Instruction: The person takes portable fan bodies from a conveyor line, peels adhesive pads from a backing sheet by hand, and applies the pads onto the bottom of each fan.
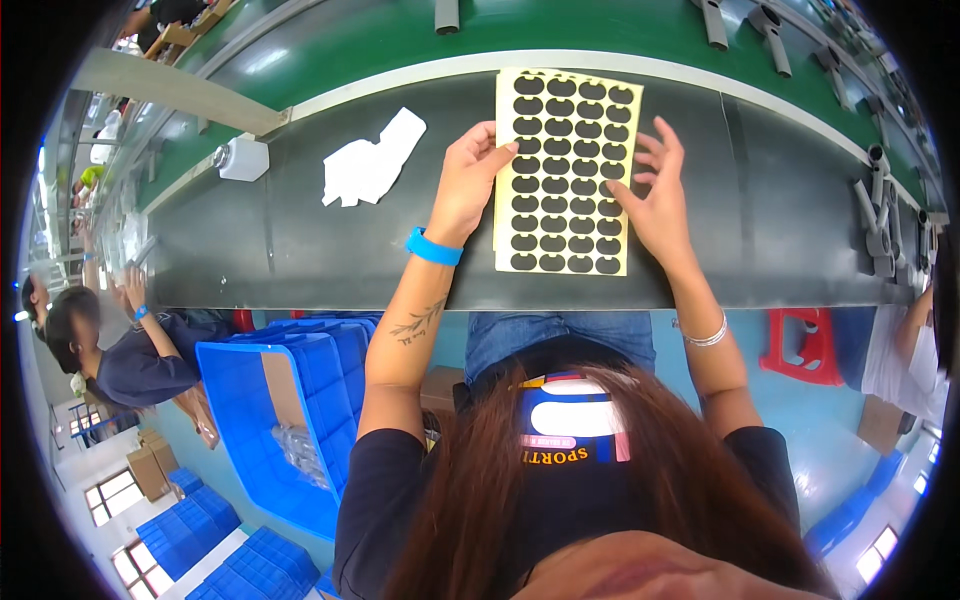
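Note:
A pale yellow sheet of black, rounded stickers (570, 172) in rows lies on the dark work surface, with the edges of other sheets showing beneath it. My left hand (468, 182) holds its left edge, thumb on top and the other fingers partly hidden behind the sheet. At the right edge is my right hand (656, 208), fingers spread and the thumb tip over the stickers. Whether that thumb presses on the sheet, I cannot tell. Left of my left hand lies a torn, creased piece of white paper (368, 168).
A white bottle (244, 160) lies at the far left of the dark belt (330, 270). Grey tubular parts (880, 230) cluster at the right. Blue crates (330, 410) stand below on the left, a red stool (822, 350) on the right. A co-worker (140, 360) sits at the left.

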Demonstrator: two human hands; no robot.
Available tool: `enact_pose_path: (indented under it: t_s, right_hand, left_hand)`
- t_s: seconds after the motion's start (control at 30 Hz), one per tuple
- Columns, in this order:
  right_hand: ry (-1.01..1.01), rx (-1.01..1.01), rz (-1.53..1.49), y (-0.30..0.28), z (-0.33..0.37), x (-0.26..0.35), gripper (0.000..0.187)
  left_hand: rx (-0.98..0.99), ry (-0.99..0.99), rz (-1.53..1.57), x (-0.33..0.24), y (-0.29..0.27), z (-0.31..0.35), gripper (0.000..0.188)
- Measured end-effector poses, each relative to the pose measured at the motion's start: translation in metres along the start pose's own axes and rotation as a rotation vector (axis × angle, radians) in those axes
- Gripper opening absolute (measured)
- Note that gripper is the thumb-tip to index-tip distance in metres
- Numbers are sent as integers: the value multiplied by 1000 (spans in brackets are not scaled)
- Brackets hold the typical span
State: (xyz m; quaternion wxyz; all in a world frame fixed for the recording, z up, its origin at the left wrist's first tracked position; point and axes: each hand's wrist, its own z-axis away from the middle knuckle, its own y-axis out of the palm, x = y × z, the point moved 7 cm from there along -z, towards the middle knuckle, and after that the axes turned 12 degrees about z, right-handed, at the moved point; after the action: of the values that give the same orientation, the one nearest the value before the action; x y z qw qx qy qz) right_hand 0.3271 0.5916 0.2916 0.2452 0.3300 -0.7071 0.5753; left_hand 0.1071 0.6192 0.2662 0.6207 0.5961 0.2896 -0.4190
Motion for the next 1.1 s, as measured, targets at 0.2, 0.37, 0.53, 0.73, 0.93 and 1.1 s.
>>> enact_pose_path:
  t_s: [0.2,0.37,0.53,0.73,0.93,1.1]
  right_hand:
    - [-14,6,-805,-32,-15,38,80]
    - [-241,-117,-865,-59,-18,81,73]
    - [-116,-66,-780,-36,-11,60,69]
    - [-102,-117,-795,-31,-11,61,68]
    - [-109,-54,-793,-33,-38,76,70]
    - [-9,-2,-433,5,-66,25,74]
  left_hand:
    - [126,411,76,-59,42,31,19]
    - [218,699,12,-105,63,54,19]
    - [168,516,-100,-67,42,47,26]
    - [85,562,-186,-65,41,40,22]
    - [30,478,-59,-75,36,22,19]
    - [-2,295,-236,-36,5,-32,21]
